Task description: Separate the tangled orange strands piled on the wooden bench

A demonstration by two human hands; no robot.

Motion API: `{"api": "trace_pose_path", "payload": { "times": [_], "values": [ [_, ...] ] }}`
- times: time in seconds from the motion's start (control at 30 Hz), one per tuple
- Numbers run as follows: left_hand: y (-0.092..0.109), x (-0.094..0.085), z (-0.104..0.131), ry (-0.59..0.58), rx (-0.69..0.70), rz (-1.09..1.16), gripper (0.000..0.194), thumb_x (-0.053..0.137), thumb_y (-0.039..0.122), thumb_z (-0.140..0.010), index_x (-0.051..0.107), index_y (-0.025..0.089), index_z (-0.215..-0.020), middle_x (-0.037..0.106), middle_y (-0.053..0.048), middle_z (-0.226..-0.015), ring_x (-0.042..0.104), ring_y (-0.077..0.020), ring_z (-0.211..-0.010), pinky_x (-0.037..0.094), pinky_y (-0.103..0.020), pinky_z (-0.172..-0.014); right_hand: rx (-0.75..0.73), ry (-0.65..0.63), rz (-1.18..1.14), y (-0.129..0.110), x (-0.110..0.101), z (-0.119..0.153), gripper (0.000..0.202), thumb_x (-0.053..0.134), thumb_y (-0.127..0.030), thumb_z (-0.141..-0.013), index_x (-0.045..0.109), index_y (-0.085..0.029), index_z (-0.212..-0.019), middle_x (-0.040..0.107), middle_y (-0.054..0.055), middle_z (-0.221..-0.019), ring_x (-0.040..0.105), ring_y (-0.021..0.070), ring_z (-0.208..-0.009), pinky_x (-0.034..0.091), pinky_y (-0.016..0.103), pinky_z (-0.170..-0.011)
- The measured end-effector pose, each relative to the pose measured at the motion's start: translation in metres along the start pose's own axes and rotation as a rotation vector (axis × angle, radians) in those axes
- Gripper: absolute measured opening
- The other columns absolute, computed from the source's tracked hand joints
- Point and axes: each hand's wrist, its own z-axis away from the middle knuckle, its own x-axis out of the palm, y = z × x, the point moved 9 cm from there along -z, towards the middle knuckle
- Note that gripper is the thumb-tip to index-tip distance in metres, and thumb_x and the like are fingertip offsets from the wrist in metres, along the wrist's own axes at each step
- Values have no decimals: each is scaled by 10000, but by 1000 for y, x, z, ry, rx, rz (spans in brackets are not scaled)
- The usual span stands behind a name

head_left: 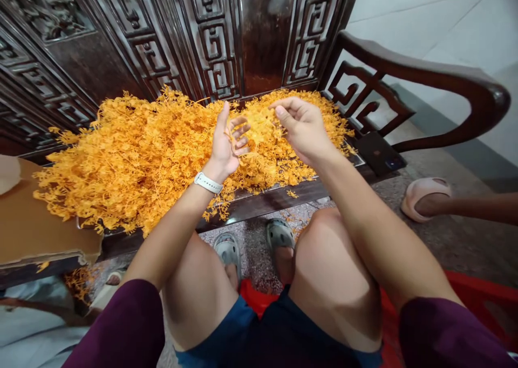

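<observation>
A large heap of orange artificial flower sprigs (pixel 137 152) covers the bench seat in front of me. My left hand (pixel 230 144) is above the heap, palm turned up, thumb raised and fingers loosely curled. A thin orange sprig (pixel 231 137) runs across its palm and fingers. To the right, my right hand (pixel 303 125) is closed in a pinch, thumb and index fingertip close together over the heap. Anything between those fingertips blends into the orange behind and cannot be made out. The two hands are apart.
The dark wooden bench (pixel 267 205) has a carved back (pixel 263 49) and a curved armrest (pixel 437 71). A dark phone (pixel 378 153) lies at its right end. Cardboard (pixel 44 217) sits at the left. Another person's foot in a pink shoe (pixel 426 198) is at right.
</observation>
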Motion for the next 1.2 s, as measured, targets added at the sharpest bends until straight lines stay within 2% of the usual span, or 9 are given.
{"api": "trace_pose_path", "payload": {
  "times": [0.1,0.23,0.33,0.43,0.57,0.67,0.9,1.0,1.2],
  "values": [
    [-3,12,9,-50,-20,12,636,751,830,-840,720,205,-954,633,-25,-811,338,-24,-478,180,-205,-422,-8,25,40,5,-6,0,394,742,-629,-971,655,-246,-995,601,22,-849,579,171,-799,474,285,-635],
    [0,25,18,-40,30,-39,461,976,533,-769,728,214,-990,664,-8,-901,374,-23,-535,207,-178,-413,44,-37,7,14,3,4,396,781,-612,-951,651,-241,-998,592,16,-819,542,156,-715,463,287,-582],
    [4,21,16,59,66,-97,350,943,445,-838,704,207,-930,695,-17,-928,470,-50,-602,303,-197,-455,73,-87,-28,15,14,8,382,834,-569,-924,670,-228,-978,615,21,-808,539,150,-697,474,294,-591],
    [6,19,14,83,80,-144,294,918,357,-879,671,198,-890,715,-20,-914,544,-70,-675,373,-200,-526,80,-114,-44,10,20,10,357,842,-527,-931,664,-218,-931,625,24,-804,544,145,-698,471,293,-600],
    [2,22,14,39,17,-71,229,844,268,-948,636,200,-880,689,14,-798,428,-50,-537,315,-208,-491,155,-147,-94,7,24,13,340,794,-474,-986,622,-209,-861,600,15,-773,513,122,-660,439,271,-576],
    [-2,27,16,2,-42,48,227,808,275,-981,619,196,-882,671,29,-777,355,-33,-479,280,-200,-461,258,-180,-181,6,29,17,321,748,-422,-1026,596,-203,-847,582,4,-753,477,99,-617,414,248,-552],
    [-1,28,17,-6,-53,167,368,834,503,-952,651,199,-856,530,58,-621,421,-37,-443,316,-184,-407,348,-245,-300,-2,45,24,302,735,-306,-1016,550,-198,-804,569,-4,-714,398,70,-579,395,218,-532],
    [-1,30,17,-42,-75,198,449,775,588,-973,644,200,-790,490,61,-565,459,-50,-445,355,-177,-408,370,-301,-345,-6,51,28,293,734,-250,-1002,544,-188,-788,534,-14,-700,388,60,-580,380,203,-530],
    [1,33,24,-82,-167,254,556,624,568,-1074,588,190,-668,300,95,-466,296,-34,-334,275,-174,-343,429,-399,-487,-13,61,36,187,626,2,-906,600,-142,-789,480,-22,-684,381,48,-587,357,162,-528]
  ]
}}
